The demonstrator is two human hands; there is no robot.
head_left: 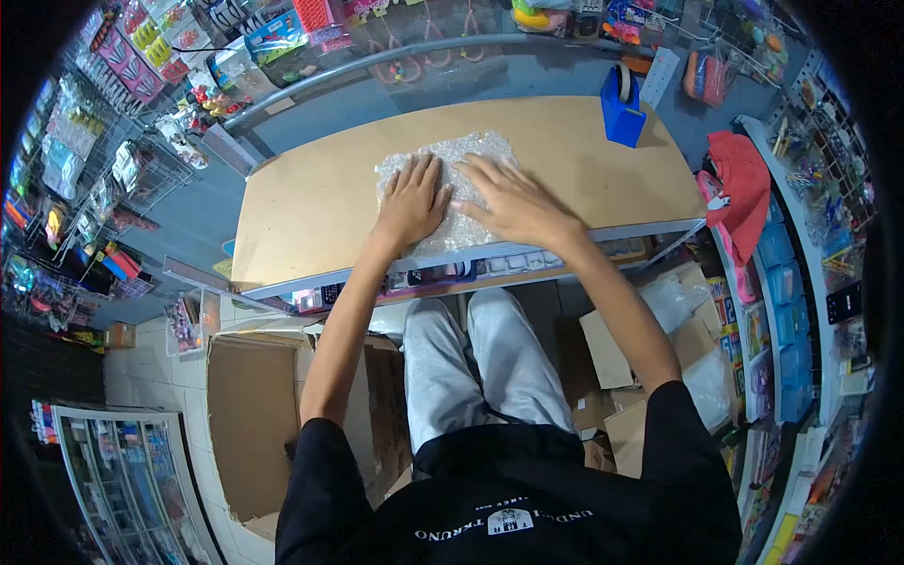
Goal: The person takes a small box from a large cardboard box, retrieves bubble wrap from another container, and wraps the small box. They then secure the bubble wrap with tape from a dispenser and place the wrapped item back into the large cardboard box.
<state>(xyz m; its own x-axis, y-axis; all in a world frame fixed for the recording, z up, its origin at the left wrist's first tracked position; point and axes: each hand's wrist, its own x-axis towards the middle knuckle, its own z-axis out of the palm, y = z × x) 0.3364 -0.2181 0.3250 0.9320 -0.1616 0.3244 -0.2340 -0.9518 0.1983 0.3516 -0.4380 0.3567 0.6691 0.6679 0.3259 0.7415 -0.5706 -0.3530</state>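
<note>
A sheet of clear bubble wrap lies on the light wooden table, reaching its front edge. My left hand rests flat on the left part of the wrap, fingers stretched toward the far side. On the right part, my right hand is spread with the thumb pointing inward at the left hand. Both palms face down, and neither hand grips anything. Whether something lies under the wrap is hidden.
A blue tape dispenser stands at the table's back right. Below the table front is a shelf with small goods. An open cardboard box is at my left, more cardboard at my right. Red cloth hangs by the right shelves.
</note>
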